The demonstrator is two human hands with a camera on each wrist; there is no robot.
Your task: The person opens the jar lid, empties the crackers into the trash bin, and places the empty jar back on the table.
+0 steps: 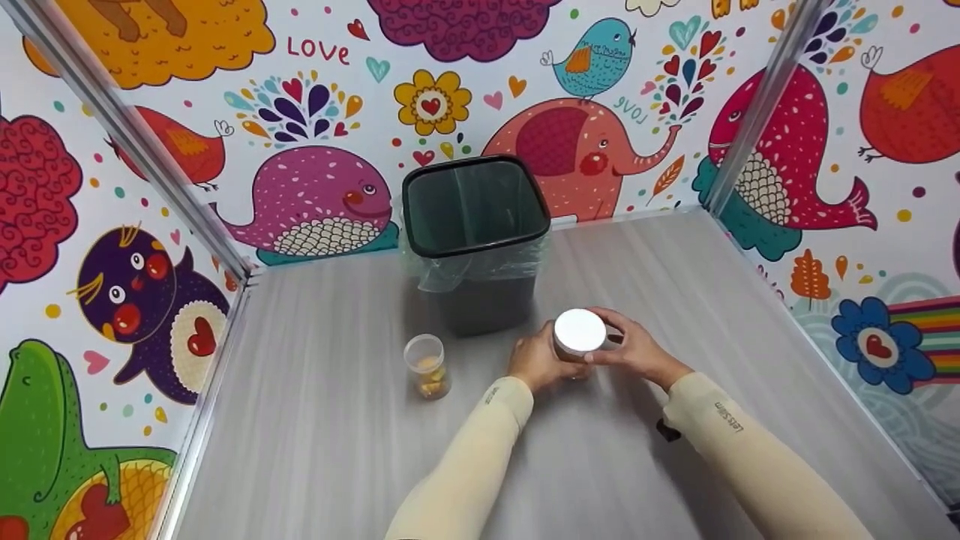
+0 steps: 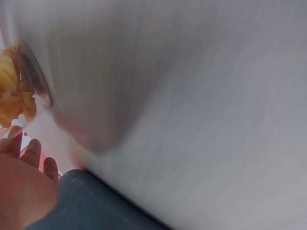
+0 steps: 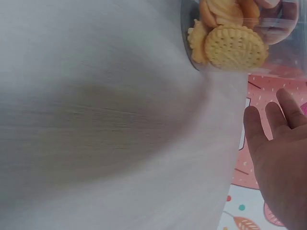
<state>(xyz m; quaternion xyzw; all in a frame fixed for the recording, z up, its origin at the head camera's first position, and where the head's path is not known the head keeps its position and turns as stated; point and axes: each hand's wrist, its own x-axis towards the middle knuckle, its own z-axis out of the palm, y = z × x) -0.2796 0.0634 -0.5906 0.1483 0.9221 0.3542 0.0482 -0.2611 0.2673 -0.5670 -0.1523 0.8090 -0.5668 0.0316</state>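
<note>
A clear plastic jar (image 3: 283, 50) holds round biscuits (image 3: 235, 48), and a white lid (image 1: 580, 331) covers its top. My left hand (image 1: 541, 358) grips the jar's side; its fingers show behind the clear wall in the right wrist view. At the lid's right edge, my right hand (image 1: 636, 351) pinches the rim between thumb and fingers, while its other fingers stretch out away from the jar. Whether the jar's base touches the table, I cannot tell. Left of both hands stands a lidless clear jar (image 1: 425, 356) with yellow-orange pieces at its bottom.
Behind the jars stands a dark bin (image 1: 484, 300) lined with a clear bag (image 1: 442, 271). The grey wood-grain table (image 1: 322, 427) is bordered by cartoon-printed panels (image 1: 322, 195) at the back and both sides. A small black object (image 1: 667, 430) shows beside the right sleeve.
</note>
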